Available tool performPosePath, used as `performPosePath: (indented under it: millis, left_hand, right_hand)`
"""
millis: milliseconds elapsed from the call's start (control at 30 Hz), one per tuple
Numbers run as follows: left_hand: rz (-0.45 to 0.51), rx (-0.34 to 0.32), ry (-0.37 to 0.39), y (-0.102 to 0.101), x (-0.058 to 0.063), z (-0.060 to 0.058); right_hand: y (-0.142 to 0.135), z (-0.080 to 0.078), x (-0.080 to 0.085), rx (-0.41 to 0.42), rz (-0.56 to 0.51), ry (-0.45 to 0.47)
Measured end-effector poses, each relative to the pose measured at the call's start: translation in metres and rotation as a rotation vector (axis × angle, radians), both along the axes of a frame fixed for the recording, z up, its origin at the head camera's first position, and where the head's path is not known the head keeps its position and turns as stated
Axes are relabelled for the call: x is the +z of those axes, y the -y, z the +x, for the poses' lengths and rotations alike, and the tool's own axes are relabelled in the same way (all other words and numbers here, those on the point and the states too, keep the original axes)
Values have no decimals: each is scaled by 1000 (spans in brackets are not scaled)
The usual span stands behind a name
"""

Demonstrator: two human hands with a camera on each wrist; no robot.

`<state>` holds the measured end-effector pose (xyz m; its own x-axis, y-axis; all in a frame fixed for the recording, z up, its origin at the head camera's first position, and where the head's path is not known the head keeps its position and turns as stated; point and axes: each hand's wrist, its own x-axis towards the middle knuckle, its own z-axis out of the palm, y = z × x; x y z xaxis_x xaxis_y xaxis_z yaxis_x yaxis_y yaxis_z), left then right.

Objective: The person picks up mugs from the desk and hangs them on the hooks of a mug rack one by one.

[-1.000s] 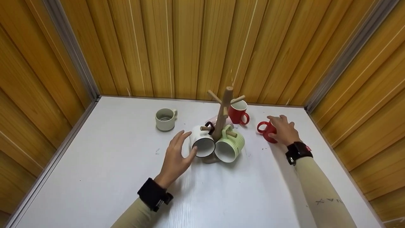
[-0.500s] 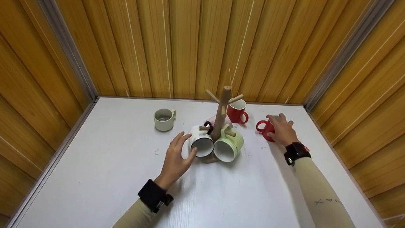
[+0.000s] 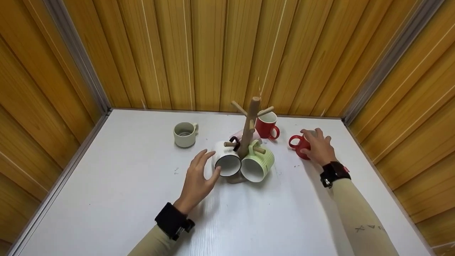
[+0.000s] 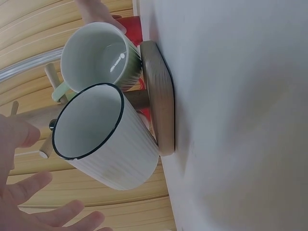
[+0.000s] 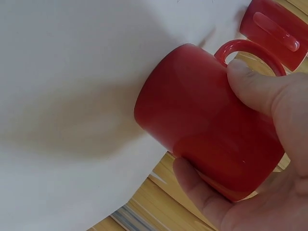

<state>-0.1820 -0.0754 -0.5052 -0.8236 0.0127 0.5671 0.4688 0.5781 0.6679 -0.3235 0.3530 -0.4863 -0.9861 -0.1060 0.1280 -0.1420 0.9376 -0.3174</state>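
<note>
My right hand (image 3: 321, 147) grips a red mug (image 5: 207, 115) at the right of the table, thumb near its handle and fingers round the far side. The mug's handle points left in the head view. My left hand (image 3: 195, 181) is held with fingers spread beside a white ribbed mug (image 4: 115, 149) with a black rim, holding nothing. That mug hangs on a wooden mug tree (image 3: 251, 117), its mouth facing the front. Beside it on the tree hangs a light green mug (image 3: 268, 161), also mouth forward.
A second red mug (image 3: 265, 129) stands upright behind the tree. A pinkish mug (image 3: 236, 135) is partly hidden behind the trunk. To the left stands a grey-green cup (image 3: 185, 141). Wood-patterned walls (image 3: 209, 53) border the white table (image 3: 117, 170) at the back and sides.
</note>
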Motion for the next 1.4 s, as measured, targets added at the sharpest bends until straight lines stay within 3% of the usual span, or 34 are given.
performPosePath:
  millis: [633, 1100, 1400]
  left_hand:
    - [33, -8, -22, -5, 3, 2]
    - [48, -25, -43, -11, 6, 2]
    - [64, -53, -74, -15, 10, 2]
  right_hand:
    - [-6, 19, 5, -22, -44, -106]
    - [15, 51, 39, 35, -140, -303]
    - [35, 74, 60, 122, -209, -448]
